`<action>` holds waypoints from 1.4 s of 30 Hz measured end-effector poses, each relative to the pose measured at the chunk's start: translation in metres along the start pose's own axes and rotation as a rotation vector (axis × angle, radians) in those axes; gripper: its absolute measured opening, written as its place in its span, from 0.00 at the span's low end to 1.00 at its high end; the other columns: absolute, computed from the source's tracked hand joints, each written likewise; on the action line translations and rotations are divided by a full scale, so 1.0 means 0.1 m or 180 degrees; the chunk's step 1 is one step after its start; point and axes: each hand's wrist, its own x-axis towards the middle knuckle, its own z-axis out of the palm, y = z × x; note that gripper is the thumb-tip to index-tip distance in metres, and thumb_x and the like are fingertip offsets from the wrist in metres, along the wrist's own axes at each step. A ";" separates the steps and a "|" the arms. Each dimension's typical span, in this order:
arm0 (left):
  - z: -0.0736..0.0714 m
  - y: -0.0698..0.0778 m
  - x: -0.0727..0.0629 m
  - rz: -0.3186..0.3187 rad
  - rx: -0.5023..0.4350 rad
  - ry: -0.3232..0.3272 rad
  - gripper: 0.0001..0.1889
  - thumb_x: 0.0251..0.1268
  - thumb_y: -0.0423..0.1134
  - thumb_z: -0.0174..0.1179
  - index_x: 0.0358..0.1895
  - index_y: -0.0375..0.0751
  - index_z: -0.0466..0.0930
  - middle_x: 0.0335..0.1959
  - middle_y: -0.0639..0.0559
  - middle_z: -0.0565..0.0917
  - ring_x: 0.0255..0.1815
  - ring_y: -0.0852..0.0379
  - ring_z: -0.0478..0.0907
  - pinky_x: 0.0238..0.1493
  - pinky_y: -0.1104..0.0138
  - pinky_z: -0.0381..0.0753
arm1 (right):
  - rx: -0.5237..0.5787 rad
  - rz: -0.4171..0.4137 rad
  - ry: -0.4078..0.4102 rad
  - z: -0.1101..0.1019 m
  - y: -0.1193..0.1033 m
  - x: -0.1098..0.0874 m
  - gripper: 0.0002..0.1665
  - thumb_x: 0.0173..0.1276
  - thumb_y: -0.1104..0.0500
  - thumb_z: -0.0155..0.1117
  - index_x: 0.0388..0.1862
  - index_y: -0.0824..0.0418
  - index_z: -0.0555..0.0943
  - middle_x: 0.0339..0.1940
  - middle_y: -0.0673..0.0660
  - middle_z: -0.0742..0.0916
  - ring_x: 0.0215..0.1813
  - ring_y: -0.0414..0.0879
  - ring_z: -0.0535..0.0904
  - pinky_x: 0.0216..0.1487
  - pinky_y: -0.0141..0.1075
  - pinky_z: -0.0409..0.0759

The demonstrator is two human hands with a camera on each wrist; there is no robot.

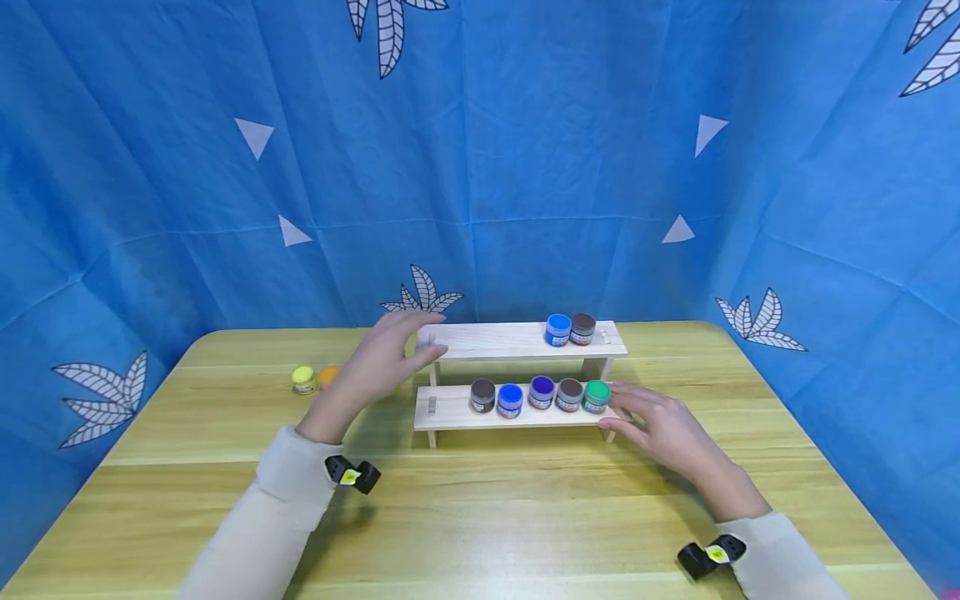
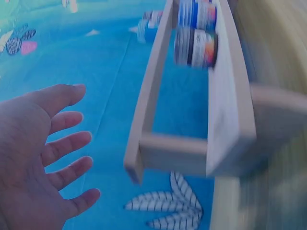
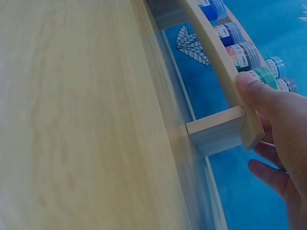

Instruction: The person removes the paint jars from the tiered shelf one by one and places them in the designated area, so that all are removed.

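My left hand (image 1: 386, 358) hovers by the left end of the upper wooden shelf (image 1: 487, 340), fingers extended and nothing held. In the left wrist view its fingers (image 2: 69, 146) spread apart, clear of the wood. On the right, my other hand (image 1: 667, 425) is at the end of the lower shelf (image 1: 442, 412), beside a paint jar with a green lid (image 1: 597, 396). In the right wrist view that thumb lies against the shelf's front edge (image 3: 223, 72); the loosely bent fingers are partly hidden behind its end. Whether a fingertip touches the green jar cannot be seen.
Beside the green jar stand a brown jar (image 1: 569, 396), a violet jar (image 1: 542, 392), a blue jar (image 1: 510, 401) and a dark jar (image 1: 482, 396). Above are a light-blue jar (image 1: 558, 330) and a brown-lidded jar (image 1: 582, 329). Yellow (image 1: 303, 380) and orange jars (image 1: 327, 375) sit left.
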 end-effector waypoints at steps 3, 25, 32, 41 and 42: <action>0.06 0.10 0.08 0.0075 -0.0016 -0.0028 0.26 0.70 0.55 0.57 0.67 0.50 0.73 0.68 0.47 0.72 0.72 0.44 0.61 0.70 0.45 0.59 | -0.0002 -0.0009 0.0004 0.01 0.01 0.00 0.27 0.62 0.46 0.71 0.54 0.62 0.84 0.56 0.60 0.85 0.56 0.59 0.81 0.54 0.55 0.78; 0.46 0.58 0.55 0.0197 0.0115 -0.0297 0.29 0.68 0.58 0.59 0.68 0.51 0.73 0.66 0.51 0.74 0.69 0.50 0.66 0.69 0.52 0.64 | -0.0018 0.0028 -0.0019 -0.01 -0.01 0.00 0.27 0.62 0.46 0.71 0.54 0.62 0.84 0.56 0.61 0.84 0.56 0.61 0.81 0.54 0.56 0.78; 0.56 0.68 0.71 0.0221 0.0129 -0.0437 0.29 0.69 0.58 0.57 0.69 0.50 0.71 0.67 0.52 0.74 0.69 0.50 0.65 0.70 0.54 0.62 | -0.0031 0.0014 0.0001 -0.01 -0.01 0.00 0.27 0.61 0.46 0.72 0.54 0.61 0.84 0.56 0.61 0.84 0.56 0.60 0.81 0.54 0.56 0.78; 0.68 0.82 0.86 0.0193 0.0074 -0.0476 0.30 0.69 0.60 0.55 0.69 0.50 0.71 0.66 0.53 0.74 0.69 0.50 0.66 0.69 0.54 0.64 | -0.0029 0.0037 -0.0033 0.00 -0.01 -0.01 0.27 0.63 0.45 0.70 0.55 0.60 0.84 0.58 0.58 0.84 0.57 0.59 0.80 0.54 0.55 0.78; 0.70 0.83 0.87 0.0196 0.0076 -0.0474 0.30 0.69 0.59 0.55 0.69 0.50 0.71 0.65 0.53 0.75 0.68 0.50 0.66 0.69 0.54 0.64 | -0.0029 0.0037 -0.0034 0.00 -0.02 -0.01 0.27 0.63 0.45 0.70 0.55 0.60 0.84 0.58 0.58 0.84 0.57 0.59 0.80 0.54 0.56 0.78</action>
